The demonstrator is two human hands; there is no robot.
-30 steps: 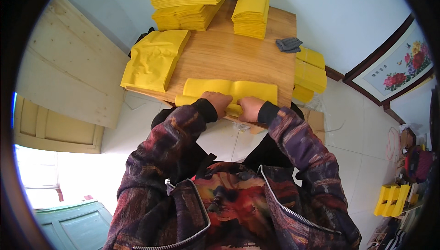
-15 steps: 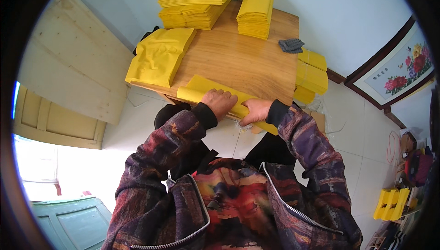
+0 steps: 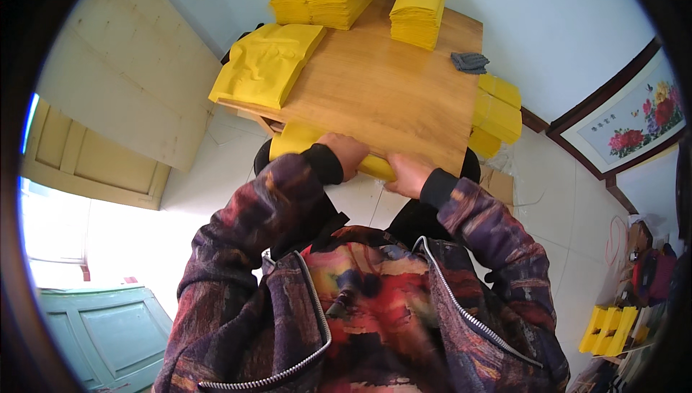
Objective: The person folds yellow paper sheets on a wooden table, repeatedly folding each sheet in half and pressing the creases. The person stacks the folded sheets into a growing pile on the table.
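Note:
At the table's near edge is a folded yellow paper piece [image 3: 290,139], partly hidden by my hands. My left hand [image 3: 346,154] is closed over its middle, fingers curled around the edge. My right hand [image 3: 409,174] grips its right end, the thumb toward me. A wide stack of yellow paper [image 3: 267,65] with a crumpled top sheet lies at the table's left edge, beyond my left hand.
Tall yellow stacks [image 3: 321,7] and a narrower stack [image 3: 418,7] stand at the back of the wooden table [image 3: 389,83]. A grey cloth [image 3: 470,62] lies at its right edge. Yellow bundles [image 3: 497,108] sit beside the table, near a cardboard box [image 3: 497,182].
The yellow piece has gone from lying long across the edge to a shorter stretch, its right part no longer showing beyond my right hand. My view has shifted, so the table sits higher.

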